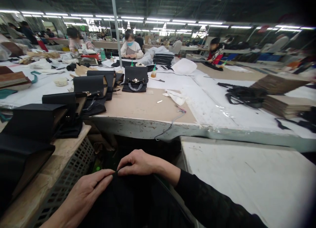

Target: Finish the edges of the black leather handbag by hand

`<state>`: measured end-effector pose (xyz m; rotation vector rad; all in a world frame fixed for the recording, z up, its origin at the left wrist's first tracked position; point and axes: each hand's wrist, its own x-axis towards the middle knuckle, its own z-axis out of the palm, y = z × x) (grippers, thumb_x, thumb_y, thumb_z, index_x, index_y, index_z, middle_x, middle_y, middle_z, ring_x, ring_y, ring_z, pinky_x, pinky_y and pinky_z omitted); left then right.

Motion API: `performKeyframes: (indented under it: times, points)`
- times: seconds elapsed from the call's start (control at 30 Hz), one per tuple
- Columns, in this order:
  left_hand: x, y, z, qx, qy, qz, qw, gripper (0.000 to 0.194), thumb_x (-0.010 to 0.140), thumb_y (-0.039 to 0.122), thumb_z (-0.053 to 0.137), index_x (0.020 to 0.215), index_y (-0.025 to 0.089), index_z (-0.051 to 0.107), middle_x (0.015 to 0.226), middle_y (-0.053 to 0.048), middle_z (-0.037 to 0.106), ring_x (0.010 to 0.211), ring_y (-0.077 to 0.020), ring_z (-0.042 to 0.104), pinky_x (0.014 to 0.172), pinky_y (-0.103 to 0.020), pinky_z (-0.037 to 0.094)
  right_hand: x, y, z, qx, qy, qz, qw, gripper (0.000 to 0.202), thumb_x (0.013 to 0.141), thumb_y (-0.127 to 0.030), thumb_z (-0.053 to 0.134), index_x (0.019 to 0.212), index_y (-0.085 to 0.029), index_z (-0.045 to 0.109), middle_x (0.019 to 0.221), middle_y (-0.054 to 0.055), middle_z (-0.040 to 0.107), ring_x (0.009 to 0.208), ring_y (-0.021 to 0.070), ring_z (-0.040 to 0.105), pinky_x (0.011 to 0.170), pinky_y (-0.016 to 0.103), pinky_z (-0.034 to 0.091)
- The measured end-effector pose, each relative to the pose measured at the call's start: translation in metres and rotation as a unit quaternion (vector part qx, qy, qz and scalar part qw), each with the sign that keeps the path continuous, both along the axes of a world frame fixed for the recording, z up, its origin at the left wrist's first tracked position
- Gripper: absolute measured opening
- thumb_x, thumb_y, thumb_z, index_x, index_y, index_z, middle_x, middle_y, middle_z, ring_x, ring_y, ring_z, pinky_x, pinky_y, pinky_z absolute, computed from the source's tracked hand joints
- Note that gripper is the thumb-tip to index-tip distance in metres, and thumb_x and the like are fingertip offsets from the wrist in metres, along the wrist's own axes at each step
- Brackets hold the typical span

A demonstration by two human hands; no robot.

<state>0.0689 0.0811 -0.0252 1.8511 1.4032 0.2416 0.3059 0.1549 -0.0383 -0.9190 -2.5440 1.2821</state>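
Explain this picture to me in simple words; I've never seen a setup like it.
There's no machine here: one camera, worn on a person's head, looks forward and down past their own bare hands. The left hand and right hand come together low in the picture, fingertips pinching the edge of some dark material; I can't tell whether it is clothing or a workpiece.

Ahead is a worktable. On it are a black handbag with a metal clasp, a small bottle of amber liquid and, at the right, stacked brown panels. More black bags stand on a board at the left. Other people sit farther back.
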Motion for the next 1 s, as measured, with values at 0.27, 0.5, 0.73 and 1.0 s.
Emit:
performKeyframes:
  times: [0.27, 0.5, 0.73, 1.0]
  points:
    - [0.009, 0.003, 0.004, 0.134, 0.169, -0.111, 0.97, 0.042, 0.104, 0.036, 0.033, 0.123, 0.025, 0.069, 0.119, -0.006, 0.077, 0.107, -0.0283, 0.073, 0.092, -0.04, 0.056, 0.002, -0.009, 0.013, 0.069, -0.006, 0.003, 0.998, 0.029, 0.092, -0.035, 0.059, 0.112, -0.022, 0.076, 0.088, 0.003, 0.077, 0.074, 0.0152, 0.066, 0.065, 0.023, 0.041]
    - [0.031, 0.004, 0.023, 0.236, 0.316, -0.186, 0.9, 0.035, 0.096, 0.012, 0.038, 0.084, 0.019, 0.071, 0.077, -0.007, 0.076, 0.073, -0.0286, 0.074, 0.062, -0.035, 0.051, -0.009, -0.011, 0.005, 0.193, -0.012, 0.042, 0.98, 0.016, 0.089, -0.025, 0.059, 0.081, -0.018, 0.071, 0.076, 0.003, 0.072, 0.066, 0.0146, 0.059, 0.06, 0.025, 0.035]
    - [0.033, 0.0, 0.008, 0.362, 0.266, -0.178, 0.876, 0.032, 0.096, 0.017, 0.044, 0.074, 0.02, 0.066, 0.066, -0.004, 0.068, 0.062, -0.0221, 0.067, 0.059, -0.031, 0.042, -0.009, -0.017, -0.008, 0.125, 0.071, -0.026, 0.989, 0.014, 0.085, -0.022, 0.061, 0.081, -0.018, 0.074, 0.071, 0.001, 0.069, 0.064, 0.0124, 0.055, 0.061, 0.024, 0.034]
    - [0.018, 0.011, 0.016, 0.09, 0.081, -0.075, 0.99, 0.034, 0.101, 0.032, 0.044, 0.097, 0.025, 0.076, 0.086, 0.0, 0.078, 0.082, -0.0196, 0.072, 0.074, -0.025, 0.048, -0.007, -0.012, -0.008, 0.01, 0.037, -0.069, 0.997, 0.026, 0.082, -0.029, 0.062, 0.099, -0.017, 0.079, 0.076, 0.001, 0.073, 0.065, 0.0128, 0.06, 0.059, 0.021, 0.04]
